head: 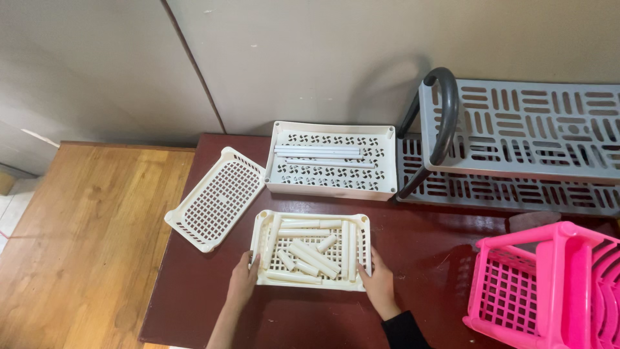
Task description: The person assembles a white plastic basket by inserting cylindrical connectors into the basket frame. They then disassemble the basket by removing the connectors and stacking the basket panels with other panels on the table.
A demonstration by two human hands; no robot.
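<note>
Head view, looking down: left hand at the near-left corner of the cream slotted tray, fingers curled over its left rim; right hand at the near-right corner, fingers spread against the right rim and front edge. Both clasped onto the tray's edges, nothing else held. Tray between the two hands, just ahead of the wrists, long axis running left to right across the dark red desk, each hand on one short end, neither nearer than the other.

Inside the tray: a loose heap of cream plastic tubes, some short, some long; a few laid along the back wall, two upright along the right side, one along the left, the rest slanting across the middle.

Further out, left of the tray and apart from it: a white mesh basket tray, tilted, one end propped higher, nothing in it. Directly behind, near but not touching: a white patterned tray with pinwheel cut-outs, holding several long white rods lying side to side. Right of that, against the wall: a grey slotted rack of two tiers with a dark curved handle. Near-right corner: a pink plastic basket rack, partly out of frame. Left of the desk: wooden floor.
</note>
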